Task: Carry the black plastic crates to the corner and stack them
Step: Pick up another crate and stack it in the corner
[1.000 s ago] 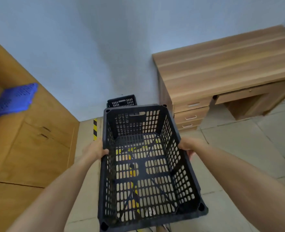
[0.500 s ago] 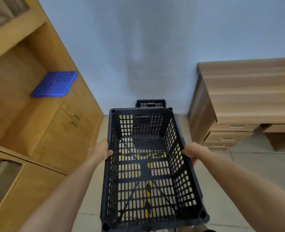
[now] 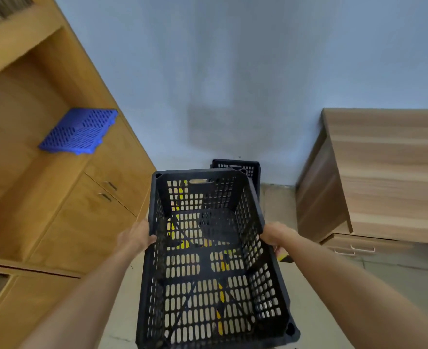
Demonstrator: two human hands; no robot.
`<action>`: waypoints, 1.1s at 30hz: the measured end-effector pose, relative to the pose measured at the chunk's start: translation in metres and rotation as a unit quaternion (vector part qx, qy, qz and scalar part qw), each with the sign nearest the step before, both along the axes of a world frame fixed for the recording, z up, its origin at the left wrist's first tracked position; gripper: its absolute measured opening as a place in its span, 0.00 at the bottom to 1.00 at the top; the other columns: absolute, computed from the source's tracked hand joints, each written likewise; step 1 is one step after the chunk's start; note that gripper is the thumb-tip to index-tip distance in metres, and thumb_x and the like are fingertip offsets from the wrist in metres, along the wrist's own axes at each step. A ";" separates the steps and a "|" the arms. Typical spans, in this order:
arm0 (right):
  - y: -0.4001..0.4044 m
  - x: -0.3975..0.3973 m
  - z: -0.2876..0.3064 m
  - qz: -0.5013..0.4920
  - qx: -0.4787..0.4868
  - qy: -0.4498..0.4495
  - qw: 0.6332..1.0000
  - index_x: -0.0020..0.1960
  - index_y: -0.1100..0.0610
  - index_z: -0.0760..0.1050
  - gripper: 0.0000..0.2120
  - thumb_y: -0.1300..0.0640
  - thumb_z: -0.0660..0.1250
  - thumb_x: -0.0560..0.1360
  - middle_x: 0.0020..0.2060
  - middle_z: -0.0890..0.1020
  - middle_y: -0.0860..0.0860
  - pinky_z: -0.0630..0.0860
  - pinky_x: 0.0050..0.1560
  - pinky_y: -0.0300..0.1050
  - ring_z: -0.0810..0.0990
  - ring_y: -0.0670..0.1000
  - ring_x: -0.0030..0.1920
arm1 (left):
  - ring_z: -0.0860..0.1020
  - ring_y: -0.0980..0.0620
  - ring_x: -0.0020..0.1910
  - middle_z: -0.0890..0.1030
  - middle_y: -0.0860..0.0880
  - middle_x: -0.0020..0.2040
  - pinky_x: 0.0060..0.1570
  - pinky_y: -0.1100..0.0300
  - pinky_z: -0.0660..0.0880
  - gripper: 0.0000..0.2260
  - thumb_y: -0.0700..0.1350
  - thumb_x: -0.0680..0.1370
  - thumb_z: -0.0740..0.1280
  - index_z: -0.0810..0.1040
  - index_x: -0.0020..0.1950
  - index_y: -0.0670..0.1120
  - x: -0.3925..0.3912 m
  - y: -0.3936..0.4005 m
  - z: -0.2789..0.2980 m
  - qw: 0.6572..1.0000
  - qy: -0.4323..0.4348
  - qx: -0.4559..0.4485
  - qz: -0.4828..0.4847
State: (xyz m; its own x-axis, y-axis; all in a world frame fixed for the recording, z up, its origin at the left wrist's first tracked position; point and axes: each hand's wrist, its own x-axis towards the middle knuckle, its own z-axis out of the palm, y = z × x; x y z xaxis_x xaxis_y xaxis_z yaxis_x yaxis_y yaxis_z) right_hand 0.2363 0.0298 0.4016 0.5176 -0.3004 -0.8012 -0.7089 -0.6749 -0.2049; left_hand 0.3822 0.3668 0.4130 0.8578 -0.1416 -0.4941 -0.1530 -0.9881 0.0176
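I hold an empty black slotted plastic crate in front of me, above the floor, long side pointing away. My left hand grips its left rim and my right hand grips its right rim. Beyond the crate's far end, a second black crate stands on the floor against the pale blue wall; only its upper far part shows past the held crate.
A wooden cabinet with doors and an open shelf runs along the left. A blue slotted panel lies on that shelf. A wooden desk with drawers stands on the right. Yellow-black floor tape shows through the crate's slots.
The view has swung left and moved closer to the wall. The second crate now sits nearer, right behind the held crate. Both hands keep their grip on the rims.
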 end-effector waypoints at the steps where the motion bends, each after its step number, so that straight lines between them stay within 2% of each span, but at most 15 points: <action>1: -0.009 0.012 -0.001 -0.001 0.004 0.001 1.000 0.68 0.63 0.70 0.19 0.58 0.58 0.79 0.57 0.79 0.60 0.84 0.44 0.55 0.84 0.60 0.48 | 0.79 0.53 0.46 0.78 0.51 0.48 0.49 0.58 0.77 0.12 0.50 0.77 0.68 0.71 0.56 0.47 0.011 -0.009 -0.001 1.000 0.000 0.002 -0.005; 5: -0.044 0.052 0.003 0.013 -0.018 -0.019 1.000 0.68 0.63 0.71 0.20 0.55 0.59 0.79 0.60 0.78 0.59 0.80 0.56 0.54 0.82 0.60 0.55 | 0.79 0.53 0.46 0.79 0.51 0.49 0.44 0.61 0.74 0.12 0.50 0.78 0.67 0.69 0.55 0.47 0.050 -0.043 -0.002 1.000 -0.007 0.000 -0.010; 8: -0.065 0.075 0.005 -0.001 -0.021 -0.026 0.999 0.68 0.64 0.70 0.20 0.55 0.58 0.80 0.60 0.78 0.60 0.80 0.56 0.55 0.81 0.61 0.55 | 0.80 0.51 0.44 0.79 0.51 0.46 0.48 0.55 0.79 0.15 0.51 0.76 0.70 0.71 0.57 0.45 0.078 -0.063 -0.008 1.000 -0.008 -0.020 0.002; 13: -0.091 0.114 0.004 -0.019 -0.041 -0.032 0.998 0.69 0.64 0.70 0.20 0.55 0.57 0.81 0.63 0.77 0.61 0.77 0.60 0.54 0.79 0.62 0.59 | 0.80 0.48 0.48 0.80 0.49 0.51 0.51 0.50 0.78 0.16 0.51 0.76 0.70 0.69 0.58 0.47 0.135 -0.095 -0.019 0.999 -0.007 -0.047 -0.023; 18: -0.111 0.157 -0.022 -0.045 -0.058 -0.027 0.997 0.67 0.63 0.72 0.20 0.57 0.57 0.78 0.59 0.79 0.60 0.81 0.53 0.55 0.82 0.62 0.53 | 0.81 0.48 0.44 0.80 0.48 0.47 0.47 0.50 0.80 0.13 0.50 0.76 0.70 0.68 0.53 0.47 0.212 -0.126 -0.039 0.996 0.044 -0.061 -0.047; 23: -0.125 0.198 -0.017 -0.116 -0.030 0.011 0.993 0.65 0.62 0.71 0.14 0.60 0.59 0.80 0.54 0.79 0.59 0.83 0.47 0.52 0.86 0.58 0.44 | 0.84 0.48 0.37 0.84 0.45 0.42 0.43 0.50 0.82 0.11 0.49 0.75 0.71 0.73 0.49 0.44 0.304 -0.161 -0.065 0.987 0.120 -0.088 -0.065; 25: -0.134 0.212 -0.023 -0.145 -0.025 0.014 0.989 0.64 0.62 0.72 0.14 0.59 0.60 0.81 0.53 0.80 0.59 0.83 0.47 0.52 0.86 0.57 0.43 | 0.84 0.47 0.40 0.83 0.47 0.43 0.45 0.54 0.80 0.11 0.48 0.77 0.70 0.70 0.50 0.44 0.320 -0.185 -0.052 0.985 0.116 -0.082 -0.099; 27: -0.141 0.224 -0.031 -0.158 -0.024 0.007 0.987 0.63 0.63 0.72 0.13 0.59 0.62 0.80 0.53 0.81 0.61 0.83 0.48 0.53 0.86 0.58 0.44 | 0.81 0.48 0.43 0.81 0.47 0.44 0.43 0.56 0.74 0.09 0.47 0.78 0.67 0.68 0.50 0.46 0.336 -0.205 -0.046 0.982 0.113 -0.058 -0.138; 30: -0.152 0.240 -0.045 -0.172 -0.022 0.009 0.985 0.61 0.63 0.72 0.12 0.64 0.62 0.79 0.54 0.81 0.62 0.83 0.47 0.54 0.86 0.58 0.44 | 0.82 0.47 0.45 0.83 0.45 0.47 0.39 0.55 0.72 0.11 0.48 0.79 0.67 0.67 0.53 0.45 0.359 -0.226 -0.056 0.980 0.124 -0.041 -0.150; 33: -0.165 0.254 -0.065 -0.158 -0.025 0.020 0.987 0.60 0.65 0.73 0.12 0.66 0.63 0.77 0.52 0.81 0.61 0.83 0.48 0.53 0.85 0.58 0.46 | 0.80 0.44 0.52 0.81 0.45 0.49 0.37 0.57 0.67 0.14 0.48 0.79 0.67 0.65 0.56 0.44 0.374 -0.245 -0.072 0.978 0.121 -0.019 -0.168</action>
State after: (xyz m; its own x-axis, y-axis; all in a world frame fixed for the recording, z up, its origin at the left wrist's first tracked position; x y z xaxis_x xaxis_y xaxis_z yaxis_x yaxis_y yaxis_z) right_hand 0.4904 -0.1355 0.3370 0.3600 -0.4813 -0.7992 -0.8923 -0.4279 -0.1442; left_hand 0.7567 0.1217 0.3414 0.6181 -0.4177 -0.6660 -0.4554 -0.8808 0.1297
